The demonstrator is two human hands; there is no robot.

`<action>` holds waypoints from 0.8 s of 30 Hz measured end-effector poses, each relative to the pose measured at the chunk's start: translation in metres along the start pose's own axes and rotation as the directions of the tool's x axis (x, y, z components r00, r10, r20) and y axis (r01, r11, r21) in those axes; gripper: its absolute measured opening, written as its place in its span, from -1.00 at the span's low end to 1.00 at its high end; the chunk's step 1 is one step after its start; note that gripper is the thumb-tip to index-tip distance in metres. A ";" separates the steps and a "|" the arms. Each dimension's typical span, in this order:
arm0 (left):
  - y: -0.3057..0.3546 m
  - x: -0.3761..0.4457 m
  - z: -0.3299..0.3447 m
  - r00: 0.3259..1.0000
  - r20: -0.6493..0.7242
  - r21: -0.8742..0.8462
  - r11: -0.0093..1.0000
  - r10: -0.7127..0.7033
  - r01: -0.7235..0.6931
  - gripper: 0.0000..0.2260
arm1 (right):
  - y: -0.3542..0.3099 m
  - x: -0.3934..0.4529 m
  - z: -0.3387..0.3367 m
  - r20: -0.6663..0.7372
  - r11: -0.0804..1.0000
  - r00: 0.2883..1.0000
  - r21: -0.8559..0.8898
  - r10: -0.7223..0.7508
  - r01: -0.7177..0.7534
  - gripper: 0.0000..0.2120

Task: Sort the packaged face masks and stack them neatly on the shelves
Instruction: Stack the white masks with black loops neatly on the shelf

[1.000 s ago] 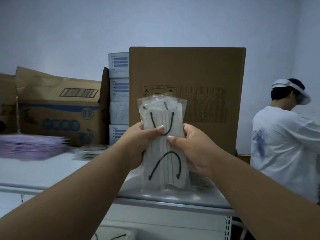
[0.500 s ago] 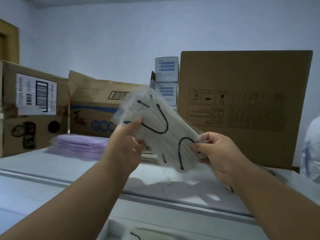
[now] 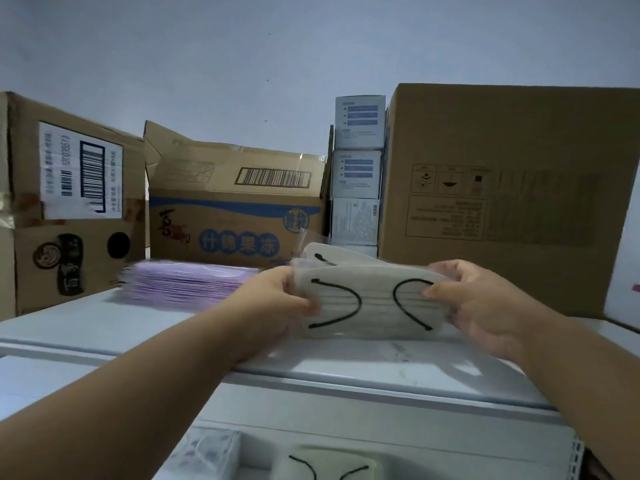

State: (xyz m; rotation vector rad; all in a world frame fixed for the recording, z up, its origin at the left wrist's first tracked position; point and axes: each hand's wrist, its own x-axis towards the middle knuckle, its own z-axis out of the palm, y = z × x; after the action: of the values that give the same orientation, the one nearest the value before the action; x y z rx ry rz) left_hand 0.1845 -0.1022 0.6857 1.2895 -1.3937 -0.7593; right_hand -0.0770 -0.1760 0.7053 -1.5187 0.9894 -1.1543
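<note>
- The white mask pack lies between the hands with its long axis running left to right; the left hand pinches one short end and the right hand the other, equally near.
- Its lower edge sits at or just above the top shelf; whether it touches I cannot tell.
- A second white pack lies just behind the hands, so the held one probably goes onto it.
- The pack is a clear, crinkly sleeve over soft pleated masks with black ear loops.
- The purple mask stack, flat and thin-layered, sits just left of the left hand.
- A stiff cardboard box stands behind the right hand.
</note>
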 end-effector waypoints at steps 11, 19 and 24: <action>0.007 0.005 -0.008 0.997 -0.063 -0.115 0.992 0.041 -0.048 -0.56 | -0.001 -0.014 0.001 -0.032 0.998 0.998 0.004 0.056 -0.056 -0.85; 0.011 0.006 -0.008 0.999 0.003 0.065 0.997 0.034 -0.034 -0.69 | -0.008 -0.029 -0.001 0.040 0.999 0.999 -0.022 -0.028 0.029 -0.73; -0.001 0.008 -0.002 0.997 -0.079 0.234 0.972 0.007 0.012 -0.81 | 0.000 -0.028 -0.008 0.068 0.985 0.997 -0.170 0.038 -0.026 -0.72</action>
State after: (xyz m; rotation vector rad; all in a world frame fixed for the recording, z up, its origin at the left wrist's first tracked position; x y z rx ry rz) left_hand 0.1873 -0.1098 0.6871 1.4874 -1.4490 -0.5504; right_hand -0.0916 -0.1511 0.7003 -1.6600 1.0820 -1.0074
